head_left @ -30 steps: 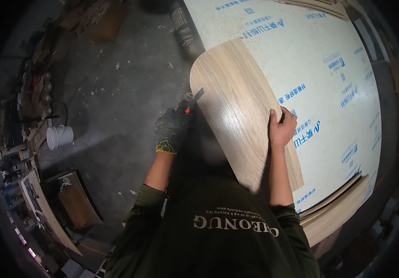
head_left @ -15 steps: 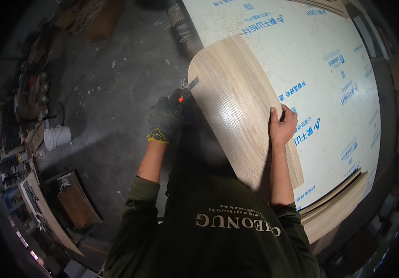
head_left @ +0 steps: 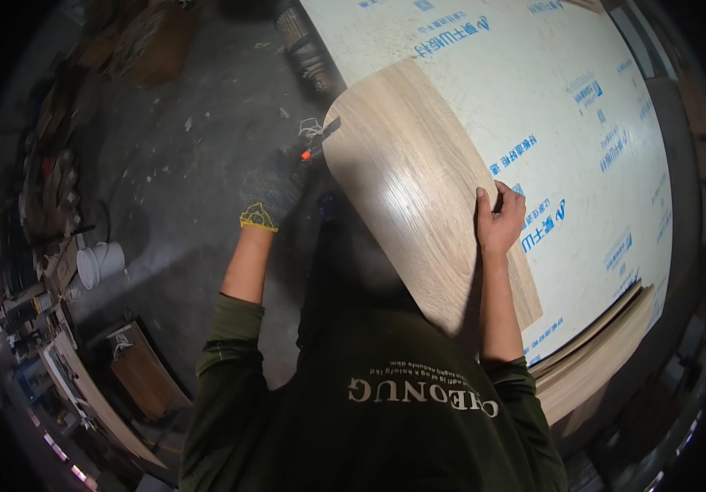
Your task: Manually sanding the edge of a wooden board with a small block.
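Observation:
A wood-grain board (head_left: 414, 176) with a rounded far end lies on a large white panel, its left side jutting past the panel's edge. On its near right part rests my bare right hand (head_left: 502, 220), thumb on top and fingers bent by the right edge. Off the board's left side is my left hand (head_left: 269, 182), in a dark glove with a yellow cuff, dim against the floor. It is closed around a flat dark-bladed tool (head_left: 307, 154) with an orange part. The blade meets the board's left edge near the rounded end. The tool's exact kind is unclear.
The white panel (head_left: 566, 74) carries blue print. Stacked wood-grain strips (head_left: 595, 361) lie along its near right side. On the grey floor at left stand a white bucket (head_left: 100, 264) and a leaning brown board (head_left: 149, 377). A cardboard box (head_left: 152, 45) sits far left.
My left hand and the tool have shifted away from me and leftward along the board's rounded edge. My right hand keeps its place on the board. The whole view has turned slightly.

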A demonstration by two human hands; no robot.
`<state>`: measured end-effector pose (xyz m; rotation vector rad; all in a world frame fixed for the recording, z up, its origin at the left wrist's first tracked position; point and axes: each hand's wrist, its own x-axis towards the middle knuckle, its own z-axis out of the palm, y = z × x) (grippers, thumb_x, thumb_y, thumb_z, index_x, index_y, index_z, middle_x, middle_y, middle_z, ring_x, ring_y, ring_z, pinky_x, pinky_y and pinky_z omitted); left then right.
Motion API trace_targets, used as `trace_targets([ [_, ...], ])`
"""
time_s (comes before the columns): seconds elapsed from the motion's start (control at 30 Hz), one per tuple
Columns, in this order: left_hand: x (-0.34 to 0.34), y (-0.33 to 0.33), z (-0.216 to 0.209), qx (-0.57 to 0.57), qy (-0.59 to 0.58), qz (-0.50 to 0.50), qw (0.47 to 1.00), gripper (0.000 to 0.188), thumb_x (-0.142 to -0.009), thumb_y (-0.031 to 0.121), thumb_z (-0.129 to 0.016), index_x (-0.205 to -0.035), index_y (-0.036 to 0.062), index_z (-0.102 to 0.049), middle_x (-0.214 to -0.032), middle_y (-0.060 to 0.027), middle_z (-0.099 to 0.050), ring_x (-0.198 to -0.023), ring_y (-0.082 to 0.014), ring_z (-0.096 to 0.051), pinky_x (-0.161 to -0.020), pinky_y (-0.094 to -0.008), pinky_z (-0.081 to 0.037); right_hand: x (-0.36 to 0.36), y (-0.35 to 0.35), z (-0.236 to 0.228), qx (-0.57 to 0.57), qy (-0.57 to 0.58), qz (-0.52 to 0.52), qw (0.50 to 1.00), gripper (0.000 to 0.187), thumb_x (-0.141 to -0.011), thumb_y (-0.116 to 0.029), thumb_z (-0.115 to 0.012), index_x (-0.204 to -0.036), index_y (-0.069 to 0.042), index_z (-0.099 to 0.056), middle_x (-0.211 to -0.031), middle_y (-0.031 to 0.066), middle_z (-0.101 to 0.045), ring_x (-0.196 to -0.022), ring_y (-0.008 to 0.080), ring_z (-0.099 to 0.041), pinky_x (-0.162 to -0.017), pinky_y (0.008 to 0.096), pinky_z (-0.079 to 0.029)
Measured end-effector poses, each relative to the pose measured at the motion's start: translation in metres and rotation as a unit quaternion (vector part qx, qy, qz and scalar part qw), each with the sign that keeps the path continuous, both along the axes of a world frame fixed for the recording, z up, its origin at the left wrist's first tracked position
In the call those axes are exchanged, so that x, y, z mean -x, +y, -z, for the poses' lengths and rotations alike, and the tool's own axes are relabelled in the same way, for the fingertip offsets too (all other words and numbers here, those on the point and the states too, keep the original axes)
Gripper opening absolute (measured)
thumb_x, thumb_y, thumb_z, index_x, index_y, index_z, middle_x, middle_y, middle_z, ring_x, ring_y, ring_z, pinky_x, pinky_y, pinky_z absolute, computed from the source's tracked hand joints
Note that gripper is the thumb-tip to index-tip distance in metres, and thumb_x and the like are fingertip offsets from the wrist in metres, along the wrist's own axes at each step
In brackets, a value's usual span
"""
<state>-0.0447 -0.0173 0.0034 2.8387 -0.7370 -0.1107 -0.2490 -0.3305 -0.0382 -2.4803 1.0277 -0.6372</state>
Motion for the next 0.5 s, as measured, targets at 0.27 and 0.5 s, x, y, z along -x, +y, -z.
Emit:
trace_targets([
  [0.27, -0.051, 0.005, 0.0, 0.002, -0.011, 0.121, 0.993, 0.036, -0.093, 0.035, -0.056, -0.127, 0.0228, -0.06, -0.099, -0.0145, -0.065, -0.09, -0.035, -0.062, -0.078, -0.0457, -0.05, -0.001, 0.0, -0.001, 0.004, -0.011, -0.001, 1.0, 0.037, -0.076, -0.032, -0.078, -0.104, -0.008, -0.07, -0.086, 0.0073, -0.056, -0.081, 0.0256, -0.054, -0.075, 0.0368, -0.045],
  [0.5, -0.086, -0.006, -0.01, 0.012, -0.009, 0.202, 0.979, 0.039, -0.091, 0.032, -0.058, -0.13, 0.0246, -0.058, -0.094, -0.0148, -0.065, -0.086, -0.0354, -0.062, -0.075, -0.0459, -0.05, -0.001, 0.001, -0.001, -0.009, -0.007, 0.005, 1.0, 0.035, -0.076, -0.029, -0.078, -0.103, -0.008, -0.07, -0.085, 0.007, -0.055, -0.08, 0.0252, -0.054, -0.073, 0.0354, -0.045],
])
